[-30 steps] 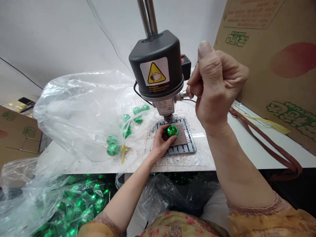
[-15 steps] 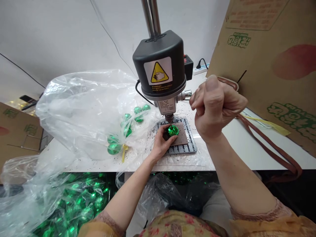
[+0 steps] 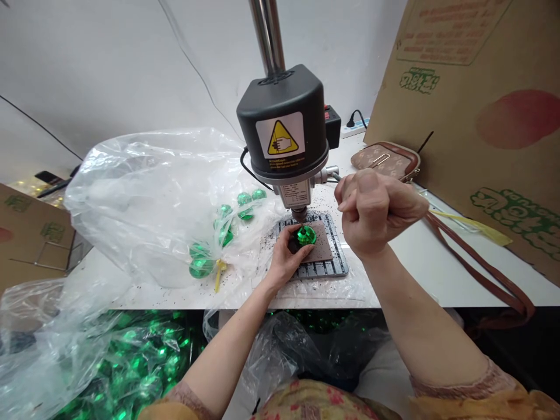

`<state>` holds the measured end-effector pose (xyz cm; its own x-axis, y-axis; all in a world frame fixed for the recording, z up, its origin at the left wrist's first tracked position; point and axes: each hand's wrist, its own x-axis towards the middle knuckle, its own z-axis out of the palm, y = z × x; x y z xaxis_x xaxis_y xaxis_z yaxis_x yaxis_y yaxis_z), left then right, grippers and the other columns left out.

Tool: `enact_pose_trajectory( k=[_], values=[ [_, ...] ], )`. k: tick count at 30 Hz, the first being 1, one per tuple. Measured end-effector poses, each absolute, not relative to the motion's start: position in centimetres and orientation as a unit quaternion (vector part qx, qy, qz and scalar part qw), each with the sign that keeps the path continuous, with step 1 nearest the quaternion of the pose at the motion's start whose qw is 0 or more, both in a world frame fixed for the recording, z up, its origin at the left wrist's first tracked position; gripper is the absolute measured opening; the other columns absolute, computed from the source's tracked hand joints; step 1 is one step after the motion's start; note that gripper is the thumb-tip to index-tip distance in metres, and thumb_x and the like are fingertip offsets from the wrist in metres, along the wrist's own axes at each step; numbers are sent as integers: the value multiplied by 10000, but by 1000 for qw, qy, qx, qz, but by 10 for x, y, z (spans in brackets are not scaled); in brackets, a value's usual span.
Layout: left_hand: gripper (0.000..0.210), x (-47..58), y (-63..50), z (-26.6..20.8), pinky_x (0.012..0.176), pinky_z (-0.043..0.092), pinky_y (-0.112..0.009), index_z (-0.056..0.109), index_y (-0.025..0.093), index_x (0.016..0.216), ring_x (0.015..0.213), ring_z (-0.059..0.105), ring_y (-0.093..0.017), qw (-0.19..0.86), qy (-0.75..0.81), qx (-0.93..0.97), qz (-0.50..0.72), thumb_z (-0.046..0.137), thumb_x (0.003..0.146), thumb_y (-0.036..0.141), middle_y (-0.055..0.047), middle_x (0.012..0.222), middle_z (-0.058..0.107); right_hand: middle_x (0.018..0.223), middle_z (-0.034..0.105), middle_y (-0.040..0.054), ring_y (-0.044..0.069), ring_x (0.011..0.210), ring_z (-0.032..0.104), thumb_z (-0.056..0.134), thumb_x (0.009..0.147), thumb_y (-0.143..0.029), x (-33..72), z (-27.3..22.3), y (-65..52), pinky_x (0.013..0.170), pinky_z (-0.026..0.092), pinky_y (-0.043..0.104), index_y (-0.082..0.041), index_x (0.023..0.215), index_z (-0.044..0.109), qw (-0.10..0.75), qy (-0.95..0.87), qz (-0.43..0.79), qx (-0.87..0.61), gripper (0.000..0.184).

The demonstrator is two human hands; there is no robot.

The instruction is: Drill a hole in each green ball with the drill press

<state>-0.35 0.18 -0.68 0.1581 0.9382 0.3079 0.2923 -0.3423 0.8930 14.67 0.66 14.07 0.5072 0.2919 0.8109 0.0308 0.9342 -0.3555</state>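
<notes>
A small shiny green faceted ball (image 3: 307, 235) rests on a flat brown board (image 3: 324, 248) on the slotted metal base (image 3: 339, 265) of a bench drill press (image 3: 282, 125). My left hand (image 3: 286, 256) grips that ball from the left, thumb in front and fingers behind. Right above the ball is the drill chuck (image 3: 300, 213), its tip reaching the ball's top; whether it has entered cannot be made out. My right hand (image 3: 378, 210) is closed in a fist round the drill press lever (image 3: 335, 176), most of which the hand hides.
Left of the base lies a clear plastic bag (image 3: 153, 192) near several green balls (image 3: 201, 267). Dark shavings dot the white table (image 3: 175, 297). Below its edge, plastic holds many green balls (image 3: 140, 367). On the right are a brown handbag (image 3: 385, 158) and a cardboard box (image 3: 476, 116).
My right hand has come down with the lever, uncovering more of the handbag. My left hand still holds the ball in place. The whole view has shifted slightly.
</notes>
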Motion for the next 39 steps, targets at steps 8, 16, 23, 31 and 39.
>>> enact_pose_trajectory(
  k=[8,16,23,31,39],
  values=[
    [507,-3,0,-6,1016,502,-400,572,226,1259,1140,632,-237,355,457,670,465,784,826,381,-88,1235,660,411,313,-58,81,352,298,605,861,-240,145,137,8,405,245,323,-226,497,485,859,-486,70,-143,383],
    [510,-4,1,-8,1007,501,-395,561,220,1253,1122,633,-229,360,453,670,465,787,822,377,-85,1219,662,407,327,-64,60,348,308,591,868,-207,148,122,9,388,275,294,-184,462,429,852,-508,50,-117,438],
    [492,0,-1,-3,1000,513,-425,578,226,1233,1112,640,-245,324,483,666,467,788,814,376,-84,1180,668,411,383,-76,47,368,328,618,897,-200,146,164,3,409,245,281,-192,496,521,852,-479,109,-181,412],
    [517,-8,-74,-16,827,591,-400,558,261,1228,1001,689,-254,112,416,717,548,813,789,356,-102,1110,677,407,371,-59,57,378,325,675,834,-469,151,192,12,480,317,290,-187,478,507,827,-507,122,-209,484],
    [447,-22,-153,-80,827,587,-398,589,259,1305,1050,690,-280,35,216,954,205,705,875,286,-185,1296,673,434,391,-50,75,403,367,626,894,-392,150,188,10,482,337,295,-211,505,515,822,-509,97,-237,444]
  ],
)
